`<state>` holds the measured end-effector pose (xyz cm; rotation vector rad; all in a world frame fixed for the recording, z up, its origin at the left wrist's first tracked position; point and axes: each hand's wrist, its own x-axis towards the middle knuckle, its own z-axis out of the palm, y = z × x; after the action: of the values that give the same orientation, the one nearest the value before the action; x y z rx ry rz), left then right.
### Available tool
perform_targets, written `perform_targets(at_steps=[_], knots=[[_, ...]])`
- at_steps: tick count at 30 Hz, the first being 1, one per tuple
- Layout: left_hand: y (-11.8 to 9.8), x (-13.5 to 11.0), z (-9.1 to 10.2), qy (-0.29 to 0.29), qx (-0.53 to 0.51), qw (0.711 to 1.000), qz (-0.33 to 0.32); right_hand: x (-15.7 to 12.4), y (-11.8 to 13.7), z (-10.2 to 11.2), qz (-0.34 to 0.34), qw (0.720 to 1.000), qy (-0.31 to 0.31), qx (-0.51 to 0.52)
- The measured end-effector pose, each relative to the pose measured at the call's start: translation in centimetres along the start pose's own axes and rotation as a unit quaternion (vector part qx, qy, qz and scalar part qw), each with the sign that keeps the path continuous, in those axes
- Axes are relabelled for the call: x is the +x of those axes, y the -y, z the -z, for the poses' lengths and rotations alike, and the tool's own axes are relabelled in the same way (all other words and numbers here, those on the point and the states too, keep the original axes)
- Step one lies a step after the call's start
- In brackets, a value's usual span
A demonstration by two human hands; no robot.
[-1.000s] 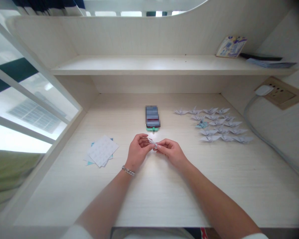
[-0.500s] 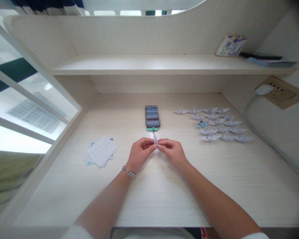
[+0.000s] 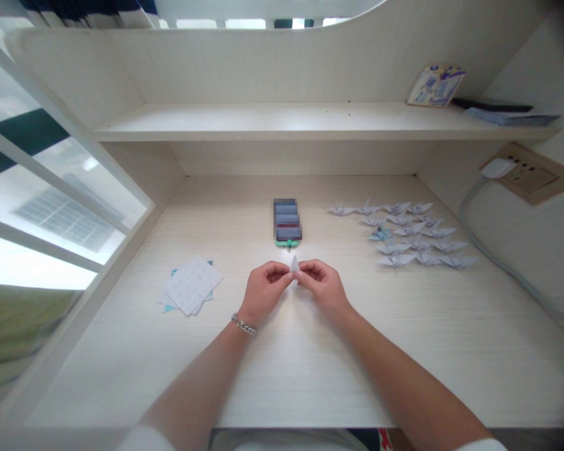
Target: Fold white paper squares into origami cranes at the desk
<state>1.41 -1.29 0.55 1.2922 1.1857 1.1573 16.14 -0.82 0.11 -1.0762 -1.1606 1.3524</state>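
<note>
Paper (image 3: 294,265) slants less than before.

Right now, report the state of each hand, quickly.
Left hand: closed, pinching the folded white paper at its left side.
Right hand: closed, pinching the same folded white paper at its right side.

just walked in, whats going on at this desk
A person is pinching a small folded piece of pale paper between the fingertips of the left hand and right hand, above the desk. To the right sit rows of folded paper birds, mostly whitish, with one blue bird among them. To the left lies a loose stack of paper sheets. A phone lies just beyond the hands.
</note>
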Motion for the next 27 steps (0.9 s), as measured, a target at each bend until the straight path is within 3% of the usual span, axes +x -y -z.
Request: perform_targets(at_steps=[8,27], knots=[[-0.34,-0.15,-0.25,-0.013,-0.016,1.000,0.000,0.12,0.10,0.21,0.012,0.999,-0.002,-0.030],[-0.40,-0.62,-0.79,-0.014,0.071,0.995,-0.066,-0.15,-0.04,-0.07,0.042,0.998,-0.022,-0.042]])
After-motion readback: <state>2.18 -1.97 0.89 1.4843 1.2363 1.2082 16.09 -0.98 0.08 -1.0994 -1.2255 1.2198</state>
